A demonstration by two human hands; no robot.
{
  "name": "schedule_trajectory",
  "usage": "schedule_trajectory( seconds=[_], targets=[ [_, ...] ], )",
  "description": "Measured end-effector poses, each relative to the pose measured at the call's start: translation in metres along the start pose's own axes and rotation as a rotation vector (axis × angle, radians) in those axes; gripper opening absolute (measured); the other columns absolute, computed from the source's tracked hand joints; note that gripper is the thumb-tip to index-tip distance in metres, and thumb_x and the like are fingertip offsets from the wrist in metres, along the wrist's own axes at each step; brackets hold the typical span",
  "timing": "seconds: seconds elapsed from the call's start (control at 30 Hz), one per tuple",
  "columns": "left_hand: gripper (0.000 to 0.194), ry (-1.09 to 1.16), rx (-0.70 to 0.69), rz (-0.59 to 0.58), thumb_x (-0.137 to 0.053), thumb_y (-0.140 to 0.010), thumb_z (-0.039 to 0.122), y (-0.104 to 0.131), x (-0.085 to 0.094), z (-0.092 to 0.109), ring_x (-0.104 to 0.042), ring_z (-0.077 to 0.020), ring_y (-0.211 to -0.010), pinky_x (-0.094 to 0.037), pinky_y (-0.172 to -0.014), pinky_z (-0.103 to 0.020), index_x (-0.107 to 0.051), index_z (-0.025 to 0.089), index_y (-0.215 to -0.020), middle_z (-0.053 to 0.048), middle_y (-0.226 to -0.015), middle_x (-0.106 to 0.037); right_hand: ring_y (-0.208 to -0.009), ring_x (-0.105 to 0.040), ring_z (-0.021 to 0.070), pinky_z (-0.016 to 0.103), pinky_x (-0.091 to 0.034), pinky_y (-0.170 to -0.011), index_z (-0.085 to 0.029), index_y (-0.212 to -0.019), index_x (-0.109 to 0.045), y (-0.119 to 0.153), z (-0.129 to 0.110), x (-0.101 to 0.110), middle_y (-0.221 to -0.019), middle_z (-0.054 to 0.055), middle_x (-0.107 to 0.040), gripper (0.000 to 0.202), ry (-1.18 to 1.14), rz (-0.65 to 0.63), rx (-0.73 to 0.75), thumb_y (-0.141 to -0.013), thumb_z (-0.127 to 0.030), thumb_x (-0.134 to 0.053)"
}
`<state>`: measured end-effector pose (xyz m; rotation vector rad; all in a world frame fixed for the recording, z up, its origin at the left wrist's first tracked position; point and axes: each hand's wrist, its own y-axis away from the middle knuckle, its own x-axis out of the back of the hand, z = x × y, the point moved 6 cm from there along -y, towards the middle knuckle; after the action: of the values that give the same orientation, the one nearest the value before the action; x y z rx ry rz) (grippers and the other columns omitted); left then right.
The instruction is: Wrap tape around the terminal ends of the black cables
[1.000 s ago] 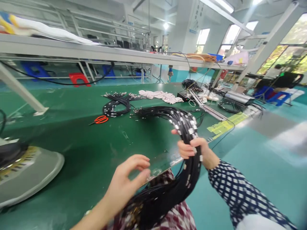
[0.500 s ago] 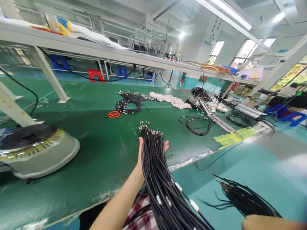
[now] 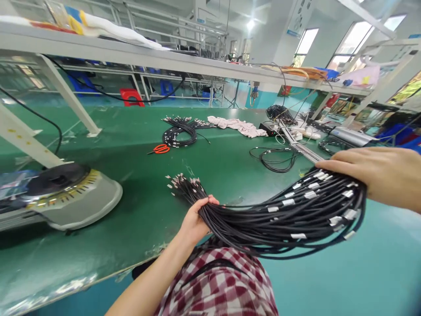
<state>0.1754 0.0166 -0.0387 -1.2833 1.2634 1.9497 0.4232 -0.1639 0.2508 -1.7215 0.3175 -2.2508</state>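
Note:
A thick bundle of black cables (image 3: 269, 224) with white labels stretches in a sagging curve between my two hands. My left hand (image 3: 198, 219) is closed around it near the end, where many small pale connectors (image 3: 184, 182) fan out over the green table. At the right, my right hand (image 3: 365, 169) grips the bundle from above, where the cables bend back down in a loop. The fingertips of my right hand are partly hidden behind the cables.
On the green table (image 3: 138, 175) lie a coiled cable bundle (image 3: 180, 136), orange-handled scissors (image 3: 161, 149), a crumpled cloth (image 3: 238, 126) and a loose cable coil (image 3: 278, 160). A grey rounded device (image 3: 88, 202) stands at left. A raised white shelf (image 3: 138, 59) crosses behind.
My right hand has come up from the lower right and now holds the bundle. The cables have swung from hanging downward to stretching rightward, and the connector end has tilted left.

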Motion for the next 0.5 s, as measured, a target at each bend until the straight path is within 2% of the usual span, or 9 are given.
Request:
schedule_trajectory(
  seconds=[0.1,0.17,0.23,0.3,0.33,0.43,0.5],
  targets=[
    [0.014,-0.018,-0.05,0.029,-0.054,-0.082,0.007,0.014,0.01,0.0,-0.068,-0.0146,-0.07,-0.058,-0.085,-0.038,-0.06,0.014,-0.093,-0.001,-0.073,-0.062,-0.099,-0.069,0.0165,0.039,-0.048,-0.089,-0.043,-0.103,-0.075,-0.021,0.013,-0.01,-0.095,0.004,-0.076,0.05,-0.109,0.031,-0.081,-0.095,-0.066,-0.031],
    [0.016,-0.041,-0.133,0.056,-0.054,-0.082,0.007,0.023,0.019,0.007,-0.068,-0.0135,-0.073,-0.057,-0.089,-0.038,-0.06,0.016,-0.094,0.0,-0.074,-0.062,-0.116,-0.062,0.0147,0.041,-0.038,-0.107,-0.041,-0.105,-0.074,-0.035,0.018,-0.032,-0.102,0.001,-0.075,0.044,-0.22,-0.018,-0.145,-0.099,-0.057,-0.033],
    [0.018,-0.08,-0.225,0.086,-0.054,-0.082,0.006,0.033,0.029,0.015,-0.068,-0.0134,-0.076,-0.055,-0.095,-0.04,-0.061,0.018,-0.093,0.001,-0.075,-0.062,-0.122,-0.057,0.0142,0.044,-0.029,-0.115,-0.037,-0.106,-0.073,-0.05,0.021,-0.066,-0.106,-0.002,-0.073,0.031,-0.363,-0.082,-0.155,-0.098,-0.047,-0.045],
    [0.02,-0.131,-0.307,0.126,-0.057,-0.08,0.005,0.043,0.042,0.021,-0.068,-0.0133,-0.08,-0.054,-0.099,-0.041,-0.062,0.02,-0.092,0.002,-0.078,-0.063,-0.113,-0.06,0.0154,0.047,-0.029,-0.115,-0.032,-0.106,-0.073,-0.063,0.017,-0.104,-0.101,-0.001,-0.073,0.022,-0.523,-0.102,-0.083,-0.094,-0.039,-0.055],
    [0.021,-0.164,-0.319,0.155,-0.059,-0.079,0.005,0.048,0.051,0.021,-0.068,-0.0138,-0.082,-0.054,-0.1,-0.04,-0.063,0.022,-0.091,0.002,-0.081,-0.064,-0.102,-0.062,0.0153,0.046,-0.034,-0.112,-0.029,-0.102,-0.074,-0.068,0.012,-0.123,-0.094,0.0,-0.072,0.019,-0.578,-0.096,-0.027,-0.092,-0.035,-0.059],
    [0.021,-0.222,-0.348,0.209,-0.067,-0.076,0.01,0.057,0.084,0.025,-0.068,-0.0164,-0.088,-0.057,-0.093,-0.036,-0.064,0.026,-0.089,0.003,-0.084,-0.065,-0.074,-0.058,0.0142,0.038,-0.048,-0.093,-0.027,-0.093,-0.074,-0.072,-0.017,-0.173,-0.074,0.001,-0.066,0.02,-0.607,-0.093,0.21,-0.093,-0.024,-0.054],
    [0.024,-0.211,-0.368,0.25,-0.07,-0.07,0.01,0.059,0.109,0.032,-0.068,-0.0163,-0.081,-0.058,-0.087,-0.034,-0.065,0.027,-0.085,0.004,-0.078,-0.064,-0.065,-0.052,0.0143,0.033,-0.049,-0.081,-0.028,-0.09,-0.073,-0.072,-0.035,-0.194,-0.069,0.001,-0.061,0.023,-0.598,-0.066,0.332,-0.094,-0.02,-0.051]
  ],
)
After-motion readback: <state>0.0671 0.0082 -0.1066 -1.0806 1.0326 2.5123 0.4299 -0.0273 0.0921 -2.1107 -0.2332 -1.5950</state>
